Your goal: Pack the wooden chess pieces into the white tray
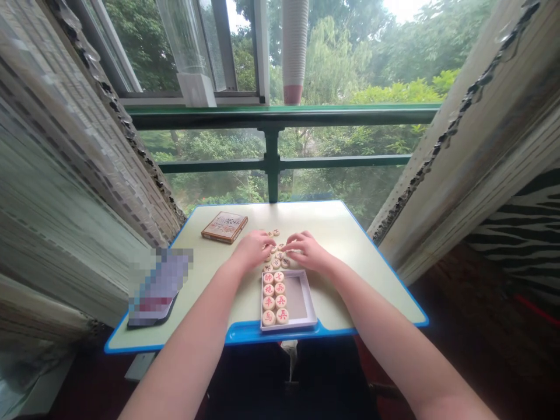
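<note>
Pieces lie between left hand and right hand; fingers curled, grip unclear. Box sits just bodyward of both hands.

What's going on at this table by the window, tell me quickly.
At a small table, a person's left hand and right hand rest on a loose pile of round wooden game pieces, one from each side. Whether either grips a piece is hidden. Nearer the person, an open shallow box holds two columns of pieces along its left side, the rest bare. A brown flat box lies further left.
</note>
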The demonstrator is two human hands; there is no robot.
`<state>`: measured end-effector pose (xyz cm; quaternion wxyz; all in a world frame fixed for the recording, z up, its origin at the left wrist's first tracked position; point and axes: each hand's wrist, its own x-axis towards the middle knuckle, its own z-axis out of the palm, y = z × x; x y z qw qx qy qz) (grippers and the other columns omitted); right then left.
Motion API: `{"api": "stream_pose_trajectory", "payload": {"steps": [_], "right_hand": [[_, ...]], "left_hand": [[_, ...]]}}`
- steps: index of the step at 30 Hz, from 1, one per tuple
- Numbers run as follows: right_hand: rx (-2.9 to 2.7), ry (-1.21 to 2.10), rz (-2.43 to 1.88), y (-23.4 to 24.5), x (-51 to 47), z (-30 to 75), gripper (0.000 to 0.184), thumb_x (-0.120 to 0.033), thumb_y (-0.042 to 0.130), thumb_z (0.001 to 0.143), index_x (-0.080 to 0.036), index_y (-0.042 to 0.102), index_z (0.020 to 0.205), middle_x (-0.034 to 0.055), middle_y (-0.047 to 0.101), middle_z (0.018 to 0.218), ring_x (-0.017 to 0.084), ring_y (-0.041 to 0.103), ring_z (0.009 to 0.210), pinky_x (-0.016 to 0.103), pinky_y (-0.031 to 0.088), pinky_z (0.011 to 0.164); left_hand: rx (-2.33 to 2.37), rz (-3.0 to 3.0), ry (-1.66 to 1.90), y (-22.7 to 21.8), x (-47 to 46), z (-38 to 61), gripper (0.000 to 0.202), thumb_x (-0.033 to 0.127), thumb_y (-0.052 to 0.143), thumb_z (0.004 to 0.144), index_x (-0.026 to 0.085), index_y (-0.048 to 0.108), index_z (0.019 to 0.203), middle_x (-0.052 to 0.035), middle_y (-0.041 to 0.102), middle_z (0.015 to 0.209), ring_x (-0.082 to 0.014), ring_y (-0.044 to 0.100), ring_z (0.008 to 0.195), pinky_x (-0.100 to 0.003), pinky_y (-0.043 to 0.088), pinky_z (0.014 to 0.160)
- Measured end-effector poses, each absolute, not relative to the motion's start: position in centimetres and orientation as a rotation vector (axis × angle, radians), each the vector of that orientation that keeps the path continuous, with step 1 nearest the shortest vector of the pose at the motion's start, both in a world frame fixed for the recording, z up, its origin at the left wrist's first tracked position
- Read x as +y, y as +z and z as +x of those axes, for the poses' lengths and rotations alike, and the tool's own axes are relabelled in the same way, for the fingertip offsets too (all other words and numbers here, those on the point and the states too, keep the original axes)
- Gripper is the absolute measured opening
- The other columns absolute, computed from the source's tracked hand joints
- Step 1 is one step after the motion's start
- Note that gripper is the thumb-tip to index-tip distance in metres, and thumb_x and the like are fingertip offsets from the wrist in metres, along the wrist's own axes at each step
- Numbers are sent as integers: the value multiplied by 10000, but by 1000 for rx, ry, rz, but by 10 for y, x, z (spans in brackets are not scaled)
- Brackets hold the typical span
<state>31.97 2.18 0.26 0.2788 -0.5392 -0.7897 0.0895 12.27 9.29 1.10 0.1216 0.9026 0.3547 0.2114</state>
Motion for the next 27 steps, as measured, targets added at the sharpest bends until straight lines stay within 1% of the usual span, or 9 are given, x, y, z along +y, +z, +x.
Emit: {"api": "stream_pose_trajectory", "payload": {"steps": [3,5,8,11,15,19,23,25,27], "right_hand": [[-2205,236,-1430,4,19,317,194,-268,551,809,-270,717,909,39,631,967,190,464,900,350,358,874],[-2225,222,-1438,4,20,318,185,-269,558,805,-257,719,897,41,639,948,184,469,872,345,362,860],[-2178,184,-1472,3,23,323,185,-261,556,808,-235,708,911,54,638,963,179,482,877,343,367,870],[-2088,155,-1549,1,26,330,205,-222,540,812,-215,687,955,67,634,992,184,494,914,344,381,877],[-2029,166,-1599,-3,28,334,232,-211,516,825,-199,670,999,74,636,1013,187,512,941,344,400,875],[-2098,183,-1529,-6,27,329,226,-267,531,828,-217,677,994,54,653,1008,184,527,931,340,402,882],[-2158,164,-1482,-9,27,321,210,-255,527,831,-237,694,957,34,667,1000,180,531,913,337,399,888],[-2164,148,-1478,-11,27,319,209,-254,533,826,-237,695,957,33,667,1004,185,531,910,340,399,887],[-2171,124,-1470,-10,27,318,211,-258,532,826,-232,696,957,37,665,1009,188,529,899,342,401,882]], "left_hand": [[933,2638,357,19,97,128,246,144,498,742,210,713,842,-42,657,860,-178,581,824,-281,451,798],[886,2645,294,16,101,130,268,106,496,729,216,713,841,-38,662,843,-178,585,838,-269,454,792],[967,2640,484,6,108,130,298,71,482,733,200,703,887,-50,660,948,-193,553,963,-278,435,865],[1094,2598,636,-4,114,127,349,50,445,749,180,685,965,-68,655,1003,-207,542,991,-317,421,910],[1160,2558,711,-9,119,124,430,7,417,726,190,672,1020,-61,642,1084,-198,542,1026,-312,414,934],[1092,2587,636,-11,120,123,362,96,460,735,220,701,975,-35,640,1104,-204,539,1044,-320,403,959],[1002,2651,583,-12,117,121,257,284,533,750,253,721,923,-31,615,1145,-247,490,1095,-378,366,991],[1032,2673,579,-12,116,120,280,392,538,760,256,719,924,-44,593,1178,-274,454,1119,-426,344,994],[1087,2682,597,-11,115,120,305,439,536,761,242,721,902,-58,590,1170,-283,438,1121,-443,333,991]]}}
